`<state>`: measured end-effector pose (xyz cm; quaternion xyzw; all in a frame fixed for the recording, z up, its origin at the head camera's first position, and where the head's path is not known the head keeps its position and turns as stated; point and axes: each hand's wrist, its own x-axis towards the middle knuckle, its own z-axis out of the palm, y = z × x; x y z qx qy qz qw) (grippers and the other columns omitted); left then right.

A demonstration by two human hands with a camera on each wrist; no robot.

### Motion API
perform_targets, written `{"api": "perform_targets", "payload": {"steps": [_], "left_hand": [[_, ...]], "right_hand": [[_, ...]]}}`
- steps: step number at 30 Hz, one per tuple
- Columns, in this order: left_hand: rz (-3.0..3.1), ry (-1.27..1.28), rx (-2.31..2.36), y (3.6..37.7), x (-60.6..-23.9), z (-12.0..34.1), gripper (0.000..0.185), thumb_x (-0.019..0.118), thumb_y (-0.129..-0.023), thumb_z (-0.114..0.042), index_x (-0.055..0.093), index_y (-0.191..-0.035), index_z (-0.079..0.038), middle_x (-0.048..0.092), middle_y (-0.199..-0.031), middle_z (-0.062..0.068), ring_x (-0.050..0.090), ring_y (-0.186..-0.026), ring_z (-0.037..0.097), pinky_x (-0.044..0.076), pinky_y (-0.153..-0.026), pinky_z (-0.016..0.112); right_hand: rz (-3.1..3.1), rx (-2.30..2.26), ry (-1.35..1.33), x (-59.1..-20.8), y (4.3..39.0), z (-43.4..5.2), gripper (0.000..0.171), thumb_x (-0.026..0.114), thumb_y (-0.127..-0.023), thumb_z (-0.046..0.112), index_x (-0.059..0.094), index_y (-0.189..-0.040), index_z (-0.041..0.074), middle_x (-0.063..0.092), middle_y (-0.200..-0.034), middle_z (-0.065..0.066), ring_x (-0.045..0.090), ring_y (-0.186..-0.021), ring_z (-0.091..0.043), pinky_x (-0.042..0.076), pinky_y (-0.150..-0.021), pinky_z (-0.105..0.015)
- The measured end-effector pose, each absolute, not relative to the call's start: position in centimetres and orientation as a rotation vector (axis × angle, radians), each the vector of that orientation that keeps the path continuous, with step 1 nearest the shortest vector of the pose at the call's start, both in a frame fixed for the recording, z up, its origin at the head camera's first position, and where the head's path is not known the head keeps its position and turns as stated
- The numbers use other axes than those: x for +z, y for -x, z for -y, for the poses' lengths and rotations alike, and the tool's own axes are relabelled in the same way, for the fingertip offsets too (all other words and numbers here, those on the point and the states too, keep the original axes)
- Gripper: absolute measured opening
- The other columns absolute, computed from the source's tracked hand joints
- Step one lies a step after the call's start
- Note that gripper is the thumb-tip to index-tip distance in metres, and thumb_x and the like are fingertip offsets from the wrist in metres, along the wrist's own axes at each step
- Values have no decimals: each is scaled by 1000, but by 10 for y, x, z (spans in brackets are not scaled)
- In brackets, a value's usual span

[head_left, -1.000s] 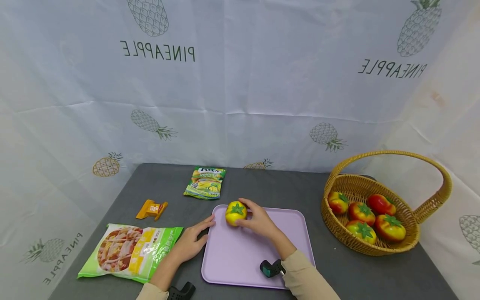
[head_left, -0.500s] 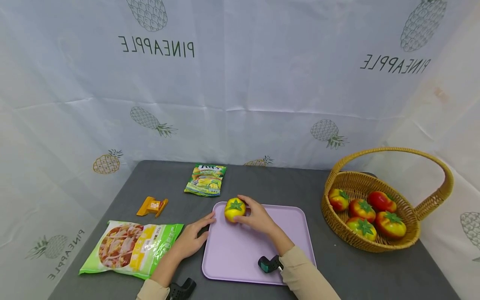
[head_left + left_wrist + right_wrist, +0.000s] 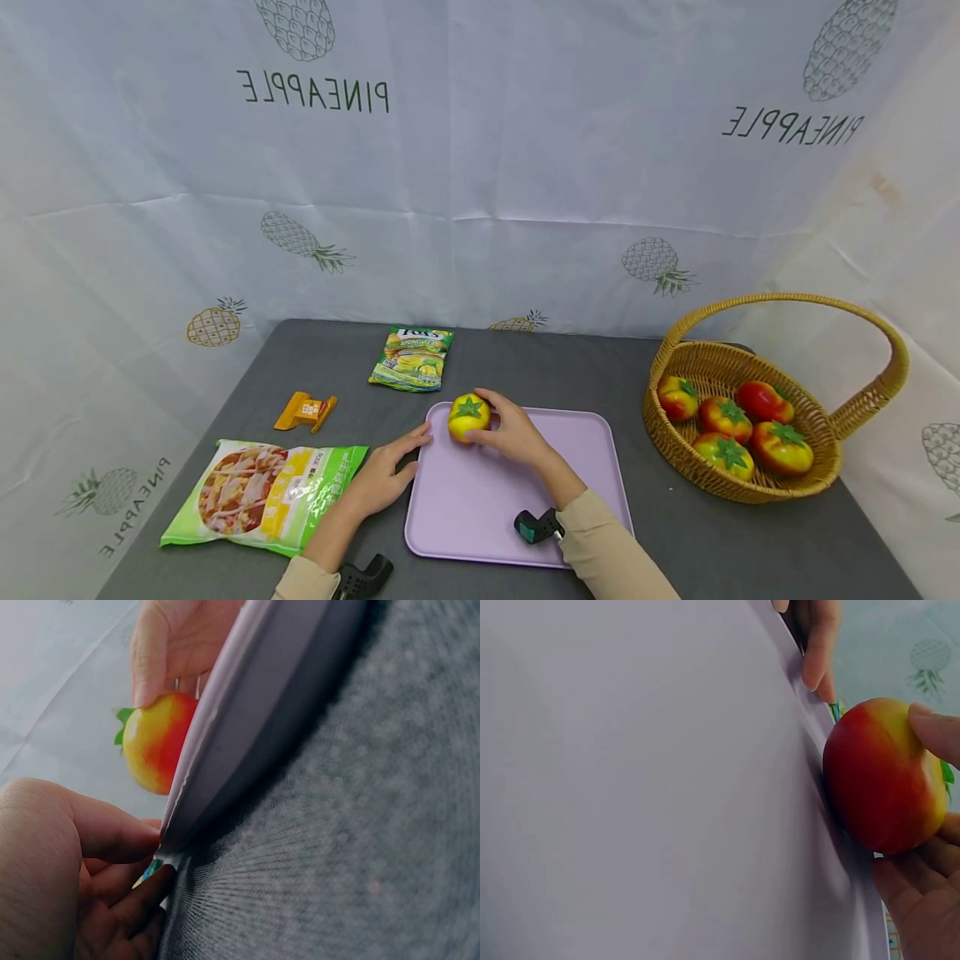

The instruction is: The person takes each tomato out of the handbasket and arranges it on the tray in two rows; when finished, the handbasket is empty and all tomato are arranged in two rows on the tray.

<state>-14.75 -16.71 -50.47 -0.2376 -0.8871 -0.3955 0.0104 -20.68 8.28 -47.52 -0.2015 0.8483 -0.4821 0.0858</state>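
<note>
The person's beige sleeves (image 3: 600,550) run off the lower edge of the head view. In the left wrist view the lilac plastic tray's rim (image 3: 247,727) hides the lower half of the yellow-red toy tomato (image 3: 154,742). Print on the small green snack packet (image 3: 411,360) is too small to read.

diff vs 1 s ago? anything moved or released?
Almost nothing. The right hand still holds the tomato at the far left corner of the purple tray; both edged slightly toward that corner. The left hand still grips the tray's left edge. Nothing was let go. The basket, the snack bags and the orange clip lie as before.
</note>
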Motion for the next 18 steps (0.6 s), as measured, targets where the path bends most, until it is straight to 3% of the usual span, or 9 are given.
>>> {"api": "perform_targets", "payload": {"steps": [18], "left_hand": [[2750, 740, -1198, 148, -508, 166, 42, 53, -89, -1, 57, -131, -6, 45, -146, 7, 45, -132, 27, 38, -104, 50]], "right_hand": [[-2524, -1485, 593, -469, 203, -93, 78, 75, -80, 28, 38, -143, 0, 44, -144, -16, 43, -132, -31, 37, -108, -46]]}}
